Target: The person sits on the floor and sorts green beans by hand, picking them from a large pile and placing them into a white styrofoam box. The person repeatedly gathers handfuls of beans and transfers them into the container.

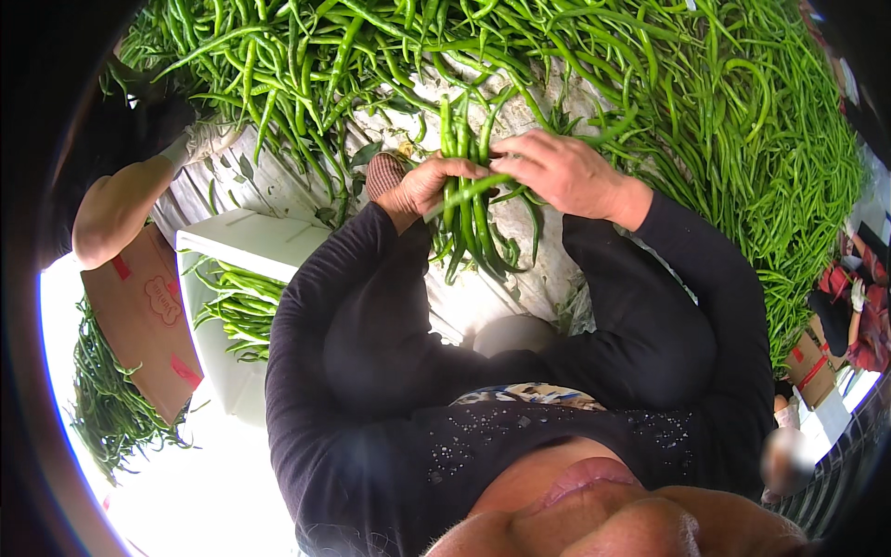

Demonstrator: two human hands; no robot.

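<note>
My left hand (422,188) is closed round a bunch of long green chili peppers (475,223), held upright over the pale sheet between my legs. Its thumb lies across the front of the bunch. Close beside it on the right, my right hand (566,178) has its fingers bent against the bunch. A blurred green chili pepper (478,188) slants from those fingers across the front of the bunch. Another pepper (613,130) sticks out past the back of my right hand; whether it is gripped too, I cannot tell.
A large heap of green chili peppers (640,56) spreads ahead and to the right. At my left stands a white foam box (227,362) with peppers inside, beside a brown cardboard piece (148,325). A co-worker's gloved hand (212,139) reaches in at the left. Another person (868,306) is at the far right.
</note>
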